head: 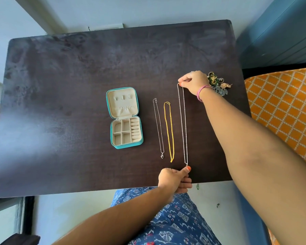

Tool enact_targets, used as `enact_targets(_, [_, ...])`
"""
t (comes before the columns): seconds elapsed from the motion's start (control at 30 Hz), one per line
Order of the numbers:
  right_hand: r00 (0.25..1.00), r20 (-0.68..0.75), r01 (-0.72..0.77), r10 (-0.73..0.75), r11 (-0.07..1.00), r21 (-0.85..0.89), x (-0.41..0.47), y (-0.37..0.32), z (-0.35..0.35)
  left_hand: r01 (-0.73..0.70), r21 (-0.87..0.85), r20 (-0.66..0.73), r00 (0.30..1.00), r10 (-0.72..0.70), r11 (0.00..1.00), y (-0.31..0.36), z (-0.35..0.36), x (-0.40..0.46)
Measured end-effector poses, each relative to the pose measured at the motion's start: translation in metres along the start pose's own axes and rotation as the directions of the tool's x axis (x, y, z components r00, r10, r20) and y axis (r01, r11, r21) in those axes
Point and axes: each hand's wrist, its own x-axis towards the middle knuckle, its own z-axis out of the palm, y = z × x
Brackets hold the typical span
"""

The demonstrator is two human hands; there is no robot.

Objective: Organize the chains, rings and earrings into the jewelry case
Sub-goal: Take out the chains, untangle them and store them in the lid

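head view: the jewelry case (pixel 124 119) lies open on the dark table (pixel 60 76), lid flat w/ three small hooks and a gathered pocket, base split into square compartments plus ring rolls on its right side. nothing is in it that can be seen, so the task looks barely begun. right of the case lie three chains, side by side and apart: a thin silver chain w/ pendant (pixel 159 128), a gold chain (pixel 169 131), then a long beaded silver chain (pixel 182 124), which both hands hold stretched straight.

the right hand (pixel 194 82) pinches the far end of the long chain betw thumb and fingertips, other fingers curled. the left hand (pixel 175 179), at the near table edge, has its thumb tip at the chain's near end by the small pendant, fingers curled under; whether it truly pinches the end or only presses it can't be told. a pile of earrings and rings (pixel 219 84) sits just behind the right wrist, partly hidden.

judgement on the step: the person seems to be straightening the long chain ready for stowing. to do it well, the person should keep light tension so it doesn't kink, lift it clear of the gold chain beside it, hang the clasp end on a lid hook and feed the slack into the pocket. the right wrist is close to the earring pile, so the arm should draw back w/o sweeping it.
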Motion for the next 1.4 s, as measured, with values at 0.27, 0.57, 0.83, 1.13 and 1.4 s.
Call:
enact_targets(0.27, [0.996, 0.033, -0.084, 0.079, 0.966, 0.244, -0.005, 0.002, -0.018, -0.177, 0.090, 0.170, 0.972, 0.160, 0.980, 0.020, -0.032, -0.032])
enact_targets(0.57, [0.995, -0.038, -0.056, 0.095, 0.819, 0.571, -0.053, -0.030, -0.019, -0.418, 0.049, -0.114, 0.900, 0.421, 0.907, 0.061, -0.101, -0.046])
enact_targets(0.83, [0.995, -0.037, -0.040, 0.088, 0.736, 0.676, -0.115, -0.061, 0.016, -0.652, 0.035, -0.402, 0.685, 0.608, 0.757, 0.090, -0.173, -0.045])
enact_targets(1.13, [0.984, 0.106, -0.177, 0.141, 0.776, 0.606, -0.165, -0.079, 0.091, -0.589, 0.175, -0.448, 0.666, 0.596, 0.789, 0.076, -0.218, -0.009])
enact_targets(1.4, [0.984, 0.145, -0.165, 0.098, 0.803, 0.573, -0.190, -0.092, 0.138, -0.531, 0.014, -0.259, 0.816, 0.516, 0.847, 0.063, -0.209, 0.011])
